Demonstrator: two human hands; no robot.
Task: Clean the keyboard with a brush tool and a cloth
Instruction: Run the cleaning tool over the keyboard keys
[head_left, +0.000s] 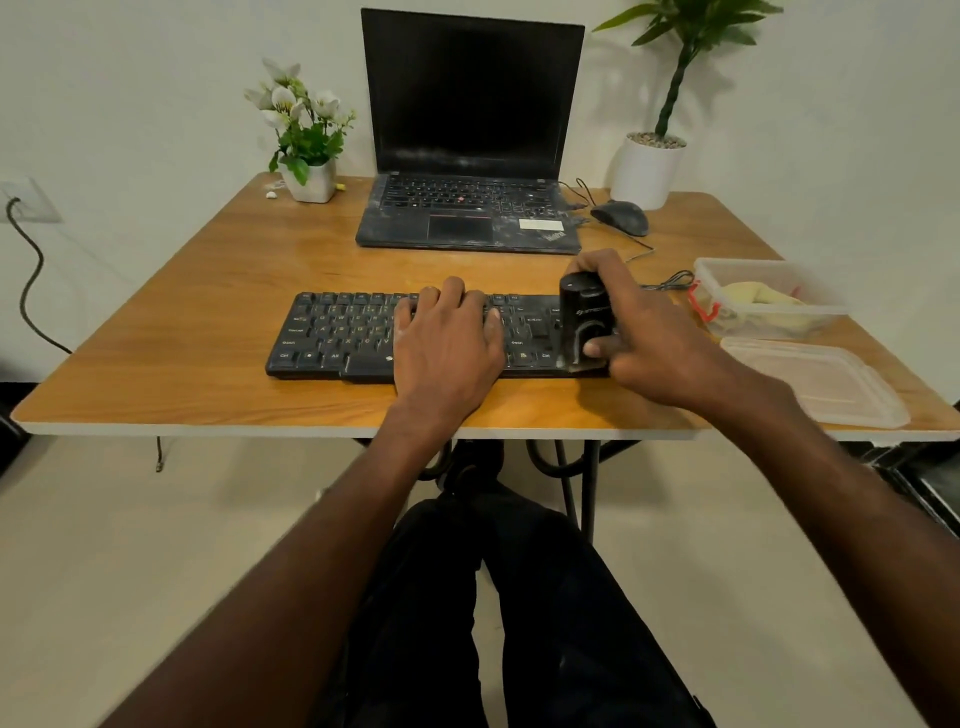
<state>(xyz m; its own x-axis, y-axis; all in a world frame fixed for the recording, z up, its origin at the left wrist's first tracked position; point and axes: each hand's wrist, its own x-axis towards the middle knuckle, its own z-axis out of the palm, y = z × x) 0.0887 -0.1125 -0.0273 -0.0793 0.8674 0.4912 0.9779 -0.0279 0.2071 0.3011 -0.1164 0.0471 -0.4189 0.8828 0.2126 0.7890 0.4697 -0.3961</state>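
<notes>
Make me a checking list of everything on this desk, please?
Surface: wooden table, bare in front.
Job's things: black keyboard; brush tool at its right end; yellow cloth in plastic box.
Clutter: dusty laptop, mouse, box lid, flower pot, tall plant.
Hands: left hand flat on keys; right hand grips brush.
Cables: mouse wire; wall cord.
Surroundings: pale wall, tiled floor.

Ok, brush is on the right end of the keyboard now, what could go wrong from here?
Dust swept by the brush tool in the right hand may fall off the keyboard's right end onto the table near the open container. The left hand rests flat on the keys, so it may hide dirt beneath it.
</notes>
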